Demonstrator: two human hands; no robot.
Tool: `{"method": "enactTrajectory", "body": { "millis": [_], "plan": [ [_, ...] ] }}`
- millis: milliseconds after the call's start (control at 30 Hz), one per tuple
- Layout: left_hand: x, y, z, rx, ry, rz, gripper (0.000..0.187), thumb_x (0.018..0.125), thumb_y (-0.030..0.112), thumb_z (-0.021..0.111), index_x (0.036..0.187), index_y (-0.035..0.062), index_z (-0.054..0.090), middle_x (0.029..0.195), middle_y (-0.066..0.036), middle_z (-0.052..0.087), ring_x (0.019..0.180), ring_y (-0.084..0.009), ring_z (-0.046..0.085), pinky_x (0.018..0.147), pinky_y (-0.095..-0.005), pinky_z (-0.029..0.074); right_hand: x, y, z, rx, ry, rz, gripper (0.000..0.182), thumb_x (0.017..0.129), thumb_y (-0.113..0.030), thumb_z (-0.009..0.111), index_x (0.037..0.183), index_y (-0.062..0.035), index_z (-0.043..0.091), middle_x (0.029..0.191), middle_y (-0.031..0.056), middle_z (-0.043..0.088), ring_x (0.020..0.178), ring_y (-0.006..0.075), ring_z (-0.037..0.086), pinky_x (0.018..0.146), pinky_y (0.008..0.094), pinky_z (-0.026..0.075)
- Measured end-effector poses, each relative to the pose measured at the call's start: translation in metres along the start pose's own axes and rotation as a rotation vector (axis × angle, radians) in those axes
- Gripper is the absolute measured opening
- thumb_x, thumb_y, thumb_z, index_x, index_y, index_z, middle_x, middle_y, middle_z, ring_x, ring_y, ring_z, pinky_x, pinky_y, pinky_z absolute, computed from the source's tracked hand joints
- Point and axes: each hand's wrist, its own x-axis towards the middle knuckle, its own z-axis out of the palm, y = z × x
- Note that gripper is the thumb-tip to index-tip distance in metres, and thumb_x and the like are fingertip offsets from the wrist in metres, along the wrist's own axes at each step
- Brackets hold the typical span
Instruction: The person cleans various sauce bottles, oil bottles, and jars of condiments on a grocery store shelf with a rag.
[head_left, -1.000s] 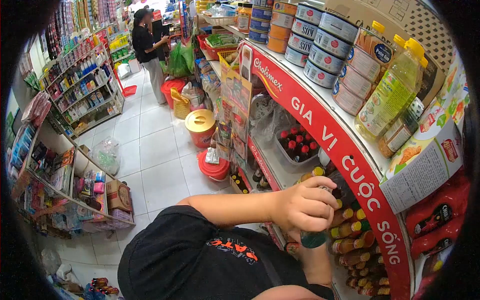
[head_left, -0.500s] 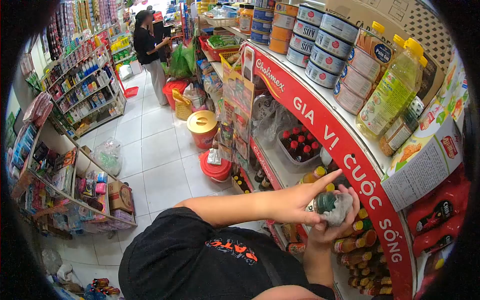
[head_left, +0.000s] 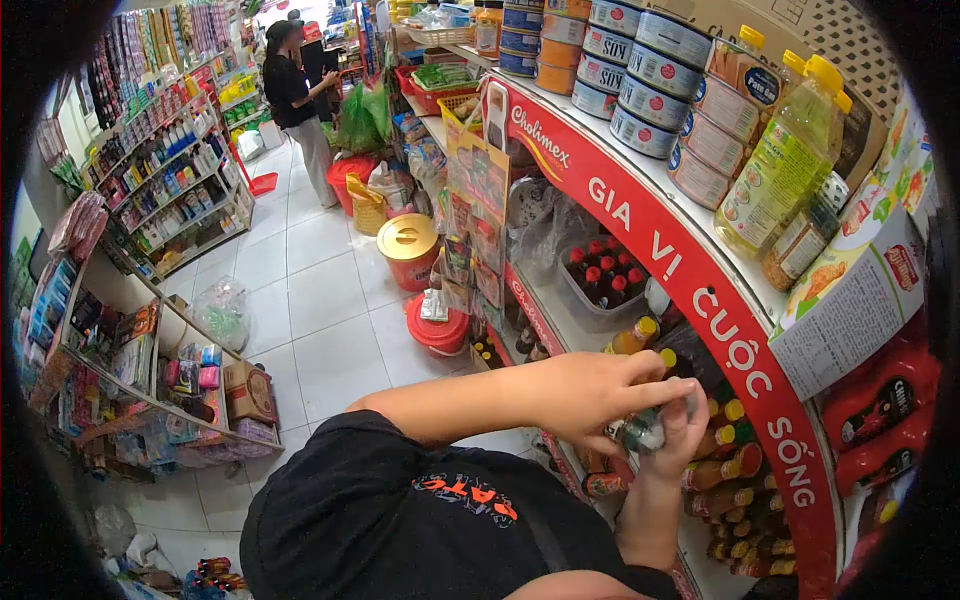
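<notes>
Both my hands meet in front of the red shelf's [head_left: 700,330] lower tier. My right hand [head_left: 683,432] comes up from below and cups a small dark bottle [head_left: 640,433] with something grey around it. My left hand [head_left: 590,392] reaches across from the left and closes its fingers over the bottle's top, hiding the cap. Just behind my hands stand rows of sauce bottles with yellow caps [head_left: 722,470].
Stacked cans [head_left: 640,75] and cooking oil bottles [head_left: 780,180] line the top shelf. Red-capped bottles [head_left: 600,275] sit in a tray. A red tub with a gold lid [head_left: 408,250] and a red basin [head_left: 437,328] stand in the tiled aisle. A person in black [head_left: 292,95] stands far down it.
My left hand, with fingers stretched out half a second ago, has closed down over the bottle's top. Both hands and the bottle have dropped slightly lower.
</notes>
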Motion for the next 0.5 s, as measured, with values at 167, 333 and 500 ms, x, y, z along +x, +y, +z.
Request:
{"method": "enactTrajectory", "body": {
  "millis": [167, 333, 500],
  "plan": [
    [-0.006, -0.002, 0.014, -0.115, 0.251, 0.056, 0.056, 0.056, 0.027, 0.078, 0.099, 0.0044, 0.049, 0.091, -0.014, 0.051, 0.082, -0.0307, 0.054, 0.064, -0.036, 0.047, -0.009, 0.01, 0.005, -0.019, -0.018, -0.195, 0.06, 0.08, -0.057, 0.046, 0.088, 0.0021, 0.051, 0.086, 0.0134, 0.05, 0.079, 0.0208, 0.049, 0.072, 0.0322, 0.039],
    [-0.003, 0.002, 0.026, -0.148, 0.611, -0.043, 0.054, 0.065, 0.028, 0.075, 0.104, -0.0006, 0.051, 0.093, -0.014, 0.056, 0.085, -0.03, 0.054, 0.074, -0.037, 0.044, -0.023, 0.029, 0.015, -0.482, 0.113, -0.471, 0.068, 0.083, -0.061, 0.035, 0.116, -0.0022, 0.037, 0.112, 0.0176, 0.041, 0.097, 0.0253, 0.046, 0.086, 0.0404, 0.037],
    [-0.007, 0.014, 0.052, -0.459, 0.46, -0.124, 0.055, 0.084, 0.049, 0.043, 0.105, -0.0002, 0.052, 0.104, -0.016, 0.051, 0.096, -0.033, 0.048, 0.085, -0.0406, 0.035, -0.017, 0.005, 0.026, -0.158, 0.143, -0.316, 0.066, 0.083, -0.062, 0.033, 0.113, -0.0035, 0.037, 0.111, 0.0151, 0.042, 0.096, 0.0227, 0.046, 0.087, 0.0382, 0.038]
  ]
}}
